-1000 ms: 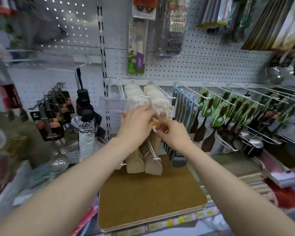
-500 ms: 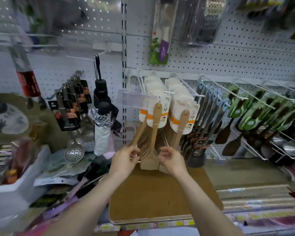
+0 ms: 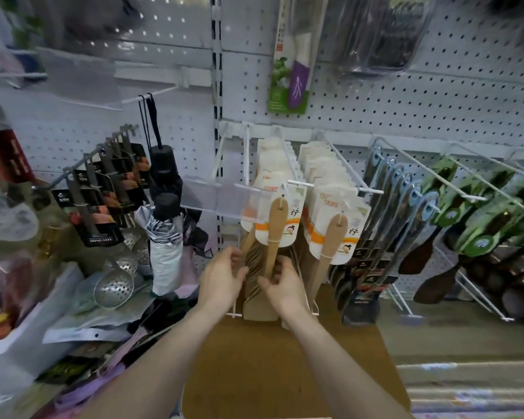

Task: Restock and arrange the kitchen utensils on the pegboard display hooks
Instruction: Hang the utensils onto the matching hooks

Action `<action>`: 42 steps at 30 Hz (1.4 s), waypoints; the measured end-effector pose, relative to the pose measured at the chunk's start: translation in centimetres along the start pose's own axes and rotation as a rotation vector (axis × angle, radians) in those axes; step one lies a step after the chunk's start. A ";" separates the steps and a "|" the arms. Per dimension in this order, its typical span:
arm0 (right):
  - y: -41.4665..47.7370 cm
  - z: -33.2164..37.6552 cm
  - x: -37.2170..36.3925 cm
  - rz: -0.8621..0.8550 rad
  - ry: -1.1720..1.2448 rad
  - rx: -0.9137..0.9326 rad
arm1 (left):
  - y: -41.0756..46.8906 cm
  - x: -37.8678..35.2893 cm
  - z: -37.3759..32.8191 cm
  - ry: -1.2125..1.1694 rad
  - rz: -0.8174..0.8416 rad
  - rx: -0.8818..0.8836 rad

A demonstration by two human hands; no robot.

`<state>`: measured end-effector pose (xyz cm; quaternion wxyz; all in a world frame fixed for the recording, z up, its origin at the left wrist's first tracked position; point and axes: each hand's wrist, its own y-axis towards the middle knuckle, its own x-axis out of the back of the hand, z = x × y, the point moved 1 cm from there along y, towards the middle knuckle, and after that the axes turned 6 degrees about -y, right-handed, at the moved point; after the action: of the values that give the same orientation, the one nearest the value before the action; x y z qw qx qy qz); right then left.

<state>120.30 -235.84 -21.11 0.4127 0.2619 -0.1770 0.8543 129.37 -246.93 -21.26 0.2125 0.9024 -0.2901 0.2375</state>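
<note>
Both left hand (image 3: 221,281) and right hand (image 3: 286,287) pinch handles of pale wooden spatulas (image 3: 276,228) hanging between them on white hooks (image 3: 298,184).

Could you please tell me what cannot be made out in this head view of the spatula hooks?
Head view:
Grip of left hand and right hand on the wooden spatulas: fingertips hidden behind the hands.
Their lower handles: covered by both hands.
Print on card labels: too small, blurred.
Dark pack at top: blurred, cut off by top edge.
</note>
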 end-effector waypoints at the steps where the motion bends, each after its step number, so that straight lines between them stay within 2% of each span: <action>1: 0.1 0.0 -0.2 0.004 -0.013 0.006 | 0.1 -0.1 -0.2 0.002 -0.019 0.008; 5: 1.0 -0.2 -0.5 -0.001 -0.004 0.031 | 1.0 -0.7 -0.1 0.006 -0.082 0.036; 11: 0.7 -0.7 -0.4 0.003 -0.009 0.062 | 1.7 -0.8 0.0 0.056 -0.098 -0.026; 17: -0.8 -1.3 -0.5 -0.053 0.046 0.047 | 1.2 0.0 0.6 0.035 -0.022 -0.046; 23: -2.8 -1.2 -0.1 0.004 0.058 0.023 | -1.1 1.6 1.4 -0.052 0.025 -0.069; 28: -4.4 -1.0 0.5 0.008 0.100 0.021 | -3.6 3.4 1.5 -0.068 0.052 -0.165; 36: -6.3 -0.9 1.0 0.004 0.007 0.007 | -6.6 3.1 -0.4 -0.062 0.162 -0.165; 42: -7.0 -0.5 1.9 0.035 -0.092 0.018 | -6.2 0.8 -1.5 -0.019 0.173 -0.145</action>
<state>124.74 -230.30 -19.81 0.3865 0.3015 -0.1927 0.8500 133.35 -241.93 -21.10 0.2531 0.8585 -0.3851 0.2249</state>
